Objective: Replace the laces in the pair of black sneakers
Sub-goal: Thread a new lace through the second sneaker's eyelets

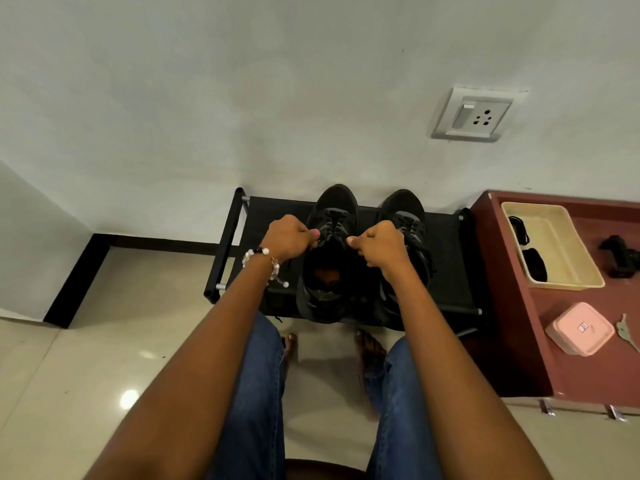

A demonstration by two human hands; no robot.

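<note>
Pulling lace ends outward, left hand and right hand both clenched, pinching at the left black mesh sneaker; paired beside the right black sneaker on a low black metal shoe rack, probably for snugging eyelets evenly.

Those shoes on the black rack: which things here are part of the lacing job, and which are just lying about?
Part of the job:
left shoe, its lace ends pinched by the left hand and right hand
right shoe
black rack under both
cream tray with dark items, perhaps laces

Just lying about:
pink box
keys
wall socket
</note>
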